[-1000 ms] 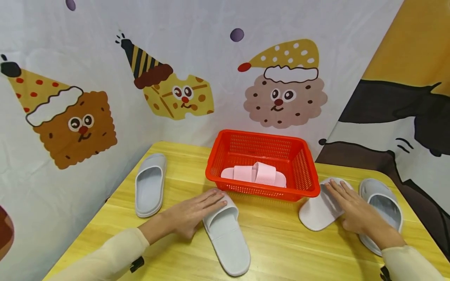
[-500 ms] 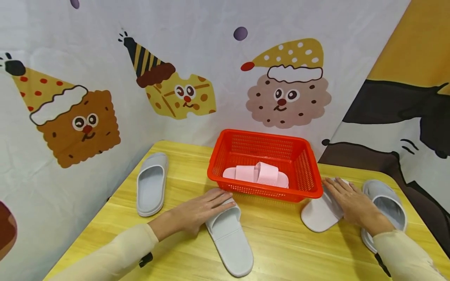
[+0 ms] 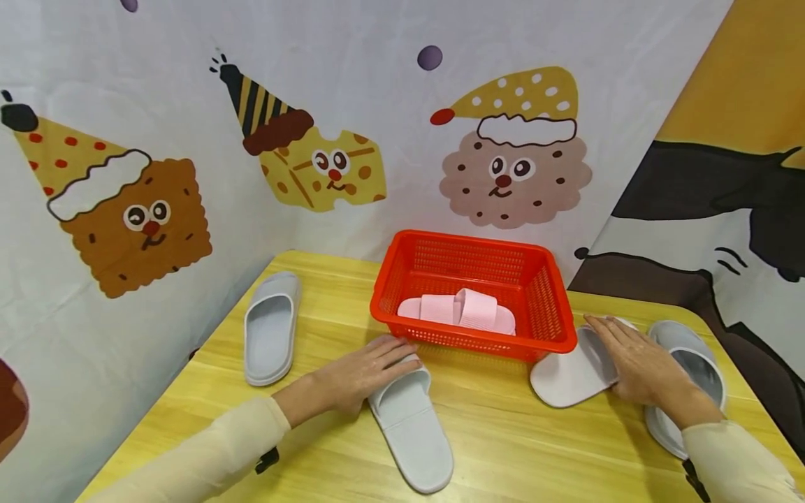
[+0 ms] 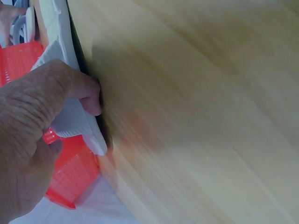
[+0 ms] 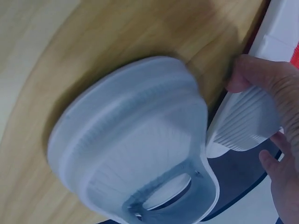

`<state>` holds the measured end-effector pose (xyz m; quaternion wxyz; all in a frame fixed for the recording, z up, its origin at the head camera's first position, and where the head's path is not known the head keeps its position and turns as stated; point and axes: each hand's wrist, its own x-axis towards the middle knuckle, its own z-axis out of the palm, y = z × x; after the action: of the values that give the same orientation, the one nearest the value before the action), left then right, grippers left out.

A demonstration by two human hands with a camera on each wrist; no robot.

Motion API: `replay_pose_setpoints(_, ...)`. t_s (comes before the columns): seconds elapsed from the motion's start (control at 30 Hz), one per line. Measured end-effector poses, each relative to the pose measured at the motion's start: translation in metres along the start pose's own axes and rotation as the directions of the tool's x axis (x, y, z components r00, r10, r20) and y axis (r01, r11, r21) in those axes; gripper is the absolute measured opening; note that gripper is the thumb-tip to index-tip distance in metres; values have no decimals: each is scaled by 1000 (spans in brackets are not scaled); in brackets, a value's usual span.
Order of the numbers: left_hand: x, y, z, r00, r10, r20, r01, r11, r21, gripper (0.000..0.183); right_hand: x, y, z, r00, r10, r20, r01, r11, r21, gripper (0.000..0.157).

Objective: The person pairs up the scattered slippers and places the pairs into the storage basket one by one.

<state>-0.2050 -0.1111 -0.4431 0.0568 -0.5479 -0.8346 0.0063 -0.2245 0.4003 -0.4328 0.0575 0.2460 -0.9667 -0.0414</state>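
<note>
My left hand point(image 3: 361, 374) grips the toe end of a light grey slipper point(image 3: 415, 443), fingers across its strap and thumb at the side edge. That slipper's heel points toward me. In the left wrist view, the thumb bends against the slipper's edge. At the right, my right hand point(image 3: 641, 360) holds a whitish slipper point(image 3: 566, 381) by its ribbed strap, hiding part of it. The right wrist view has the thumb at the near edge of this ribbed slipper point(image 5: 245, 123), fingers beyond the strap. A blue-grey slipper point(image 3: 682, 339) lies partly behind the right hand.
Behind the hands stands a red perforated basket point(image 3: 380, 297) with a pair of pink slippers point(image 3: 478, 311) inside. Another blue-grey slipper point(image 3: 270, 342) lies at the left of the yellow wooden table point(image 3: 497, 433). A printed cloth point(image 3: 402, 202) hangs along the back.
The right hand and the whitish slipper have shifted slightly, the slipper turning a little so its heel points more to the left. My left hand stays on the light grey slipper.
</note>
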Motion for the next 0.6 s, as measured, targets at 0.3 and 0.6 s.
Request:
replay_pose_setpoints(0.3,1,-4,-4,999,27,-30,-28,1000,-15,118,-6,-13,-10,994,-89,-58,90,996,9,111)
replay_pose_setpoints(0.6,1,1,-12,995,-8,-98,2,998,-65,110,-14,-36,-15,981,-165,-102,163,986,-33,114)
